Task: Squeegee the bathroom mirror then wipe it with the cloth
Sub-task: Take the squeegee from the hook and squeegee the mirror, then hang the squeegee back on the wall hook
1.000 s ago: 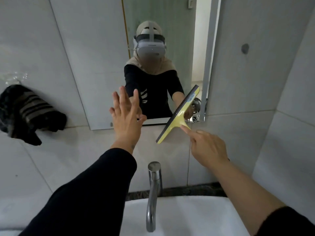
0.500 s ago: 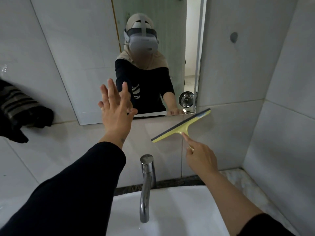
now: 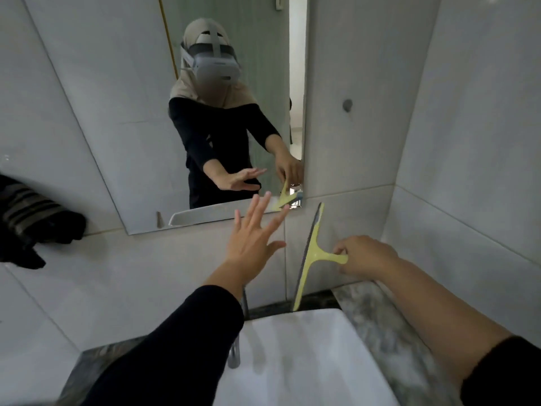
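Observation:
The bathroom mirror (image 3: pixel 123 118) hangs on the tiled wall ahead and reflects a person in a black top. My right hand (image 3: pixel 361 254) grips the short handle of a yellow squeegee (image 3: pixel 311 253). Its blade stands nearly upright, below and right of the mirror's lower right corner, over the tiles above the sink. My left hand (image 3: pixel 251 244) is held out flat with fingers spread, just under the mirror's bottom edge, holding nothing. A dark striped cloth (image 3: pixel 32 221) lies bunched on the ledge at the far left.
A white sink (image 3: pixel 307 356) sits below my arms, its chrome tap (image 3: pixel 234 354) mostly hidden behind my left sleeve. A marbled counter (image 3: pixel 377 317) runs along the right of the basin. A tiled side wall (image 3: pixel 474 142) closes in on the right.
The squeegee has come off the mirror, dropped lower and turned from slanted to nearly upright. My left hand has left the glass and moved right, below the mirror's edge.

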A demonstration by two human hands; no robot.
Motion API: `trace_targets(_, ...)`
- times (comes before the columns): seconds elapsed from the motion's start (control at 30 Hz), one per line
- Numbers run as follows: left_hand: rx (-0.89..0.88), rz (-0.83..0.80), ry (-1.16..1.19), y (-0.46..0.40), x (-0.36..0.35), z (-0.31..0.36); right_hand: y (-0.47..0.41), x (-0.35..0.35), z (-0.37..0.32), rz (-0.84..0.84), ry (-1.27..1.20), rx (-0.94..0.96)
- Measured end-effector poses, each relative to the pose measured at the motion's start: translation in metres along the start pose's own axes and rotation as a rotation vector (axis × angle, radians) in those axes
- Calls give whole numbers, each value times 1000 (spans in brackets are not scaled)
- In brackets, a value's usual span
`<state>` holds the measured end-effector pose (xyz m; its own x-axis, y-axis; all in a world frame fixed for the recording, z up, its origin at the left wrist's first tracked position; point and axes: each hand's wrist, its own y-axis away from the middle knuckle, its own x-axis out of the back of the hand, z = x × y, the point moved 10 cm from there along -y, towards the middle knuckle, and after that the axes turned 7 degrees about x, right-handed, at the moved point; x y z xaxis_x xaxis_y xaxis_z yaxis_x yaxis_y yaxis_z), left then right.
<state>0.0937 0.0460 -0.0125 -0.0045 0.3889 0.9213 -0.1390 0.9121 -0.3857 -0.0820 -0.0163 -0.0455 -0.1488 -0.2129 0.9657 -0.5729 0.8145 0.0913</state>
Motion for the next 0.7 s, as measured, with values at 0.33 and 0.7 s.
trace_targets(0.33, -541, 139, -201, 20, 27, 84, 41, 105, -47, 37, 379, 195)
trace_targets(0.7, -410, 331, -167, -6, 60, 88, 16, 178, -28, 329, -24, 74)
